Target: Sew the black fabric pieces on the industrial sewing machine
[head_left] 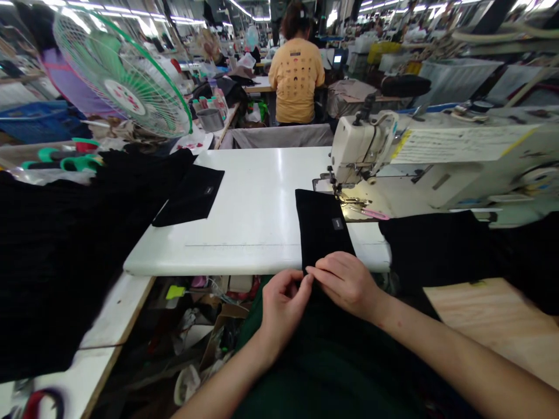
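A narrow black fabric piece with a small grey label lies on the white sewing table, running from the machine's needle toward me. My left hand and my right hand meet at its near end by the table's front edge. Both pinch the fabric's edge with closed fingers. The white sewing machine stands just behind and to the right of the piece.
A second black piece with a label lies at the table's left. A large pile of black fabric covers the left side, more black cloth is at the right. A green fan stands back left. A person in a yellow shirt sits ahead.
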Demonstrator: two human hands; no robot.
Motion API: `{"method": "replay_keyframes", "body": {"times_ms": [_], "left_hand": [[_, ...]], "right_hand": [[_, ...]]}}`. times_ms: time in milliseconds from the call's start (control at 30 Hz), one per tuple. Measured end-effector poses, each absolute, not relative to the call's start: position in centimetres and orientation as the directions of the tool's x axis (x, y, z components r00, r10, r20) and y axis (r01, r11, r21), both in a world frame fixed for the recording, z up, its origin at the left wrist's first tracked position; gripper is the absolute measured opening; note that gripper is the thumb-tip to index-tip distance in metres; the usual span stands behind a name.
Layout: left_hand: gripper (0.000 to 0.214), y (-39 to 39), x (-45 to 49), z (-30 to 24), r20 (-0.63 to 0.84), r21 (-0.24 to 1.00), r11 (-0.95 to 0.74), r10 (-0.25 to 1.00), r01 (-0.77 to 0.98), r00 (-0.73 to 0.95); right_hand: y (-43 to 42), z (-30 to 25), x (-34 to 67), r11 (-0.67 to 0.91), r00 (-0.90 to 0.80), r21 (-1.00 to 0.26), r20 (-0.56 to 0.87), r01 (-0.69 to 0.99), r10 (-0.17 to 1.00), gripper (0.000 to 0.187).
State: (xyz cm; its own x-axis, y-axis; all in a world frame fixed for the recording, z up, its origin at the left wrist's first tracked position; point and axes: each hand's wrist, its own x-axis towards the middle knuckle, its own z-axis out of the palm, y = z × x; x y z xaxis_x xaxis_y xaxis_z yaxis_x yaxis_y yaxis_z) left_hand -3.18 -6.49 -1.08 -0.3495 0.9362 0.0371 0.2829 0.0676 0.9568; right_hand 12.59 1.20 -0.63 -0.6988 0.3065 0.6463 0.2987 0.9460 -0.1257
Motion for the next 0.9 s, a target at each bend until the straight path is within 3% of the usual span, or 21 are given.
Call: {"method": "replay_keyframes", "body": {"times_ms": [100, 200, 300, 400, 433, 500, 633, 733, 900], "left_hand": [[0.025, -6.1, -3.7, -0.9, -0.181, 0.980, 0.195, 0.943, 0.024, -0.278], [0.031, -6.0, -4.2, -1.1, -0.362, 0.930, 0.333, 0.904, -0.156, -0.227], [0.035, -6.4, -4.4, -1.4, -0.412, 0.905, 0.362, 0.876, -0.226, -0.250], [0.036, -6.8, -4.0, -1.6, -0.412, 0.904, 0.352, 0.868, -0.242, -0.277], [0.036, -6.9, -3.8, -1.7, -0.412, 0.904, 0.350, 0.866, -0.243, -0.283], [0.036, -7.1, -3.5, -1.9, -0.421, 0.900, 0.357, 0.859, -0.250, -0.291], [0.036, -7.0, -3.3, -2.4, -0.454, 0.885, 0.380, 0.837, -0.270, -0.307], [0.038, -7.0, -3.5, -2.8, -0.453, 0.885, 0.379, 0.836, -0.270, -0.309], [0.038, -6.9, -3.7, -3.0, -0.453, 0.885, 0.383, 0.839, -0.263, -0.303]], "right_hand": [[1.1, -0.2, 13.2, 0.930, -0.716, -0.098, 0.612, 0.354, 0.336, 0.025], [1.1, -0.2, 14.6, 0.794, -0.600, -0.164, 0.571, 0.585, 0.560, 0.031], [1.3, -0.5, 16.2, 0.493, -0.317, -0.394, 0.432, 0.775, 0.844, 0.037], [1.3, -0.8, 17.2, 0.118, -0.103, -0.695, 0.064, 0.709, 0.993, 0.017], [1.2, -0.8, 17.3, -0.011, -0.093, -0.783, -0.087, 0.621, 0.992, 0.009], [1.0, -0.7, 17.3, -0.244, -0.153, -0.890, -0.322, 0.385, 0.934, 0.017], [0.5, -0.4, 17.1, -0.480, -0.230, -0.877, -0.473, 0.029, 0.850, 0.010], [0.7, -0.2, 17.2, -0.503, -0.222, -0.863, -0.484, -0.039, 0.846, 0.016], [1.2, -0.3, 17.1, -0.492, -0.169, -0.870, -0.492, 0.046, 0.854, 0.025]]}}
